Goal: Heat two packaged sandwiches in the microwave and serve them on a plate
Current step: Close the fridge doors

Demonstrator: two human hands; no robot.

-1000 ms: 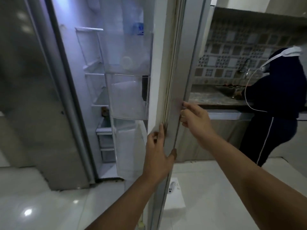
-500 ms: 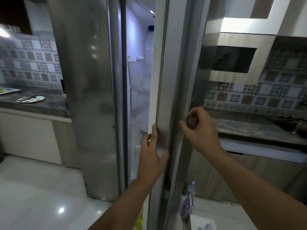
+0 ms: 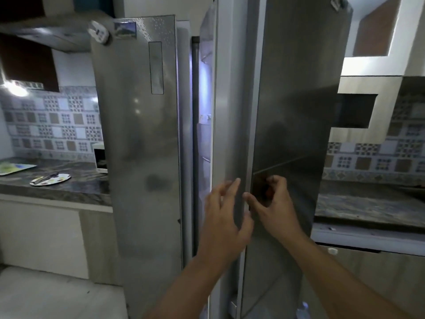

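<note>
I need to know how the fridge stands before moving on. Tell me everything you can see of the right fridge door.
The right door is tall, brushed grey metal with a paler edge strip and a dark recessed handle pocket. It stands slightly ajar: a narrow lit gap shows shelves inside. The left hand lies with spread fingers against its edge; the right hand curls at the handle pocket, contact unclear. A magnet sits near its top.
</note>
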